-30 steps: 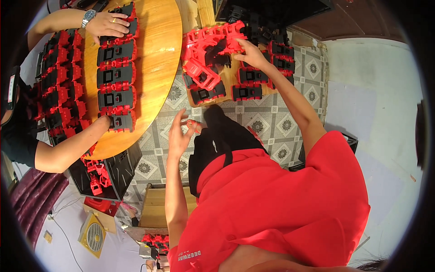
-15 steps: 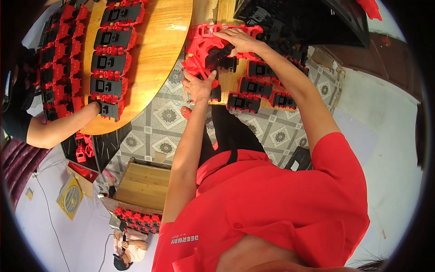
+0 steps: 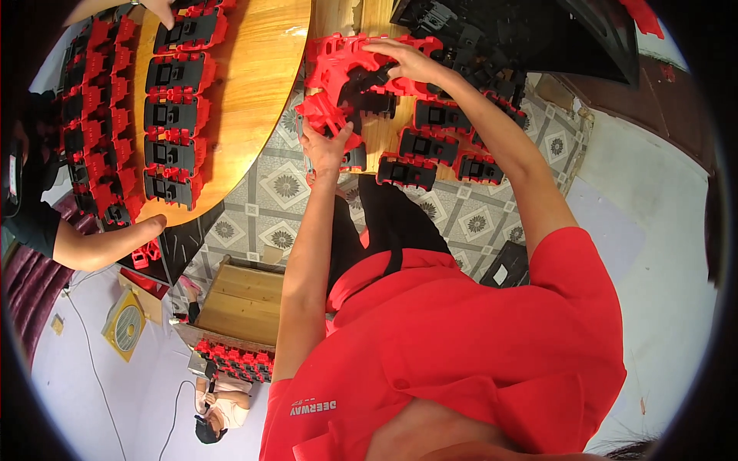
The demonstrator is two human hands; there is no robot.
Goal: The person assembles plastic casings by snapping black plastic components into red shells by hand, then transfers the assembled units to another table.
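My left hand (image 3: 324,150) is closed around a red plastic part (image 3: 321,111), thumb up along its side, over the near left edge of the wooden bench. My right hand (image 3: 415,63) reaches over the heap of red parts (image 3: 342,54), its fingers curved around the end of a black plastic part (image 3: 373,78). The black part lies between my hands, against the red pieces; whether they are joined, I cannot tell. Just right of it sit several red-and-black assemblies (image 3: 427,146) in rows. My left fingertips are partly hidden by the red part.
On the round wooden table (image 3: 254,84) at left stand rows of red-and-black assemblies (image 3: 173,115). A co-worker's arm (image 3: 108,242) rests by its edge; another hand (image 3: 157,9) touches the far end. A black bin (image 3: 553,46) of black parts stands at the far right. Behind, someone sits low (image 3: 223,403).
My left hand has shifted slightly left with the red part. My right hand's fingers have curved in around the black part. A co-worker's hand has come in at the far left; their arm has drawn nearer.
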